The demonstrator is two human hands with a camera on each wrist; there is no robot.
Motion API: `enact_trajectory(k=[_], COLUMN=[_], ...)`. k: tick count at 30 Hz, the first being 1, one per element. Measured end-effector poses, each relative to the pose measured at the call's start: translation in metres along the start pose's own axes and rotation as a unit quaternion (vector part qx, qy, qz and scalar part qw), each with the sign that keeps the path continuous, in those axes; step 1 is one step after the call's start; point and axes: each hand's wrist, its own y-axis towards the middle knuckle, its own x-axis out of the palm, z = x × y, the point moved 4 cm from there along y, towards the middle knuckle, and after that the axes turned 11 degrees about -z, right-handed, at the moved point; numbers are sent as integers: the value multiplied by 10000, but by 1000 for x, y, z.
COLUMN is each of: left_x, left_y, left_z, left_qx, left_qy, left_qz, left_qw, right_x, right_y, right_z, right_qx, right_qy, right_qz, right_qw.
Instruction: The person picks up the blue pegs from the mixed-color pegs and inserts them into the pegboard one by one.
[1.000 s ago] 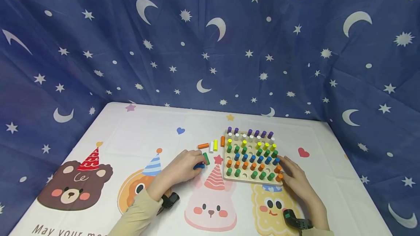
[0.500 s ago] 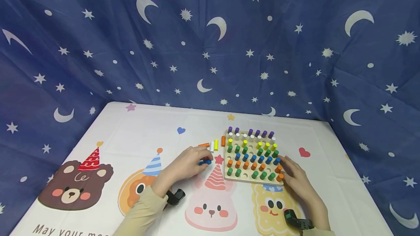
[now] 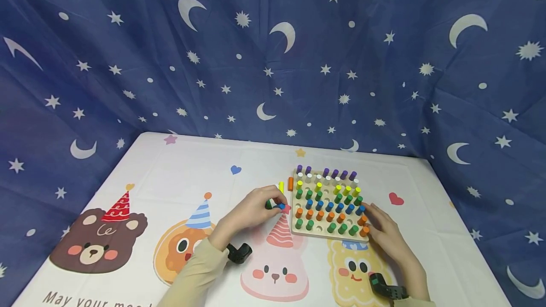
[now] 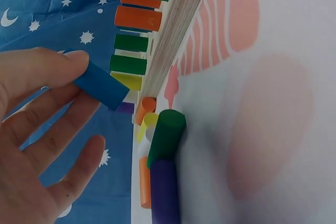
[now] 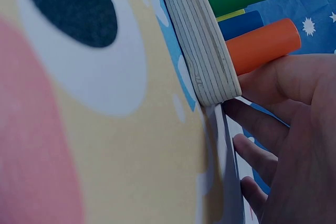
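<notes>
— Since the earlier frame, what has shifted?

— Only the person's left hand (image 3: 256, 210): it has travelled right across the white cartoon-printed tablecloth (image 3: 170, 188) and now sits just left of centre in the head view, close to the left edge of the square wooden pegboard (image 3: 326, 203). It pinches a short blue wooden peg (image 3: 280, 206) between thumb and forefinger, the other fingers loosely spread.

— And the person's right hand (image 3: 384, 236)?

— It has stayed at the board's near right corner, lower right of centre, fingers lightly curled against the edge beside an orange corner peg (image 5: 262, 45). It touches and steadies; it grips no peg.

— Which way does the board lie from the held peg?

— Directly to the right in the picture and just beside it. The left hand is plainly the nearer one. The peg's long axis looks tilted, neither flat nor upright, in the left wrist view (image 4: 102, 85).

— What does that view add?

— It shows the board's layered edge (image 4: 176, 30), plus a loose green cylinder (image 4: 167, 136) and a dark purple cylinder (image 4: 164, 192) lying touching, end to end, on the cloth, mostly hidden by the hand from the head camera. The head view alone shows the several empty holes among the standing rows. Farther back, a yellow peg (image 3: 281, 187) and an orange peg (image 3: 290, 183) lie by the board's far left corner.
</notes>
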Motion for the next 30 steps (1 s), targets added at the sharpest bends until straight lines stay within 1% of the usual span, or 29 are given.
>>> enact_trajectory(k=[3,7,9,14,19,30], left_x=[1,1,1,3,6,11], left_y=[5,11,14,22,28,37], left_z=[0,0,0,-1,-4,-8], left_qx=[83,158,246,383,349,243], left_qy=[-28,-224,-310,-432,-655,-822], left_qz=[46,89,137,266,272,300], left_qw=[10000,9996,9991,9980,9969,9959], right_x=[0,0,-1,-1,-1,0], right_y=[0,0,0,0,0,0], right_z=[0,0,0,0,0,0], right_qx=[-15,-67,-96,-136,-95,-90], right_qy=[1,-19,-42,-73,-62,-64], right_qz=[6,22,31,35,25,15], right_qw=[10000,10000,9999,9999,9999,9999])
